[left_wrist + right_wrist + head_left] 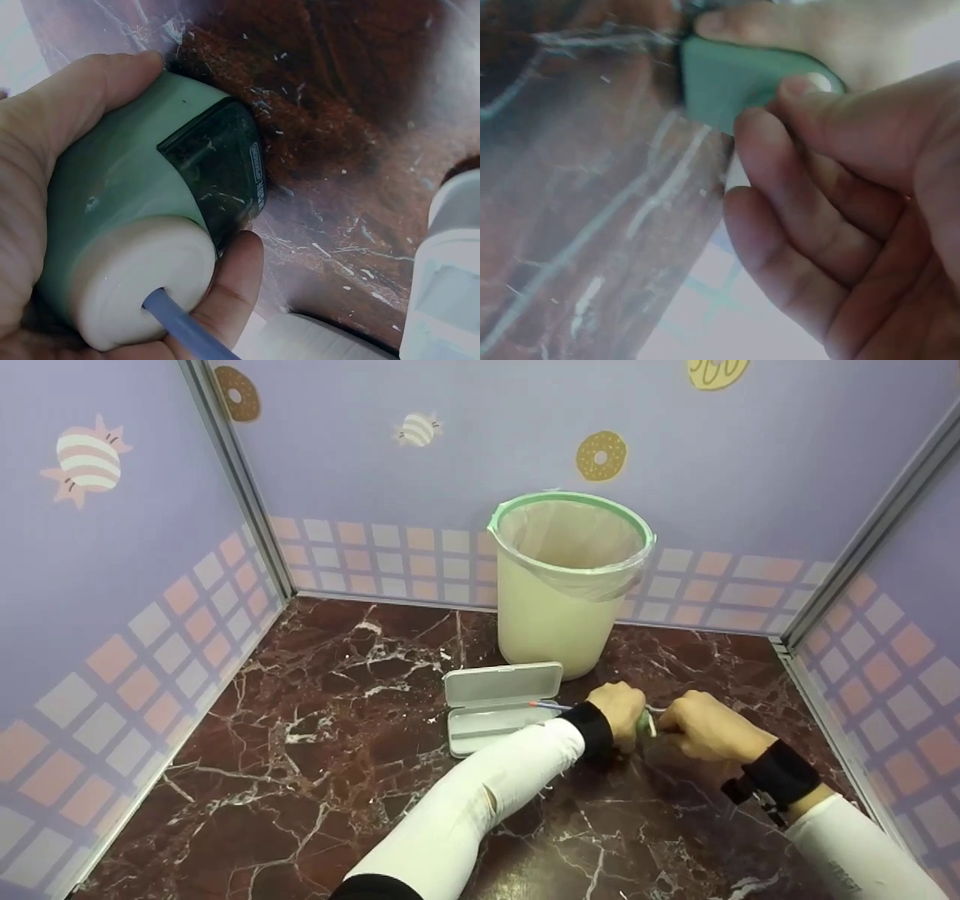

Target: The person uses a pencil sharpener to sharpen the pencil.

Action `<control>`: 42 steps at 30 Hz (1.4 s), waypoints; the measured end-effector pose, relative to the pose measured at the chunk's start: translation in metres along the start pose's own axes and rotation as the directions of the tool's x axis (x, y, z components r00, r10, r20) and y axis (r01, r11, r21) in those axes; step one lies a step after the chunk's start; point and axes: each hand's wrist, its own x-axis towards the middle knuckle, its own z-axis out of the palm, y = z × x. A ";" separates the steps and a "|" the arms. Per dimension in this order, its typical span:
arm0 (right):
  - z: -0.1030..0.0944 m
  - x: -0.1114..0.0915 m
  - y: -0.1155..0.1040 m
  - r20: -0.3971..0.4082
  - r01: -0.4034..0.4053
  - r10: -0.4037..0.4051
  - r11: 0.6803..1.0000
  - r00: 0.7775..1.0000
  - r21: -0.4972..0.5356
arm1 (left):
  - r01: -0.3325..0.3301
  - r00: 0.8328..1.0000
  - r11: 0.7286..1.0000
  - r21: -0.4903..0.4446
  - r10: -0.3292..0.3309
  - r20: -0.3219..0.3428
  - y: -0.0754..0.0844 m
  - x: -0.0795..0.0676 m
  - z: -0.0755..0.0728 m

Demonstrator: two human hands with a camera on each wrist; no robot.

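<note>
My left hand wraps round a green pencil sharpener with a cream front and a dark see-through shavings window. A blue-purple pencil sticks out of the hole in that front. In the head view the same pencil points left over the case and shows a reddish end. Fingers of my right hand pinch at the crank side of the sharpener, where a bit of white knob shows by the thumb. The rest of the crank is hidden behind the fingers.
An open white pencil case lies left of my hands, its lid raised at the back. Behind it stands a cream bin with a green rim and a clear liner. White crumbs dot the dark red marble-look tabletop. Panels wall the table in.
</note>
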 end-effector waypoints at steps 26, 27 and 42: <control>-0.019 0.013 0.000 0.004 -0.150 0.150 0.988 0.989 -0.038 | -0.095 0.995 0.993 0.063 0.098 -0.038 -0.006 0.001 0.003; -0.019 0.013 0.001 0.008 -0.155 0.156 0.987 0.988 -0.043 | -0.096 0.995 0.993 0.062 0.098 -0.032 -0.006 0.002 0.003; -0.021 0.017 0.002 -0.041 -0.152 0.147 0.978 0.988 -0.142 | -0.109 0.994 0.991 0.071 0.110 -0.002 -0.009 0.007 0.007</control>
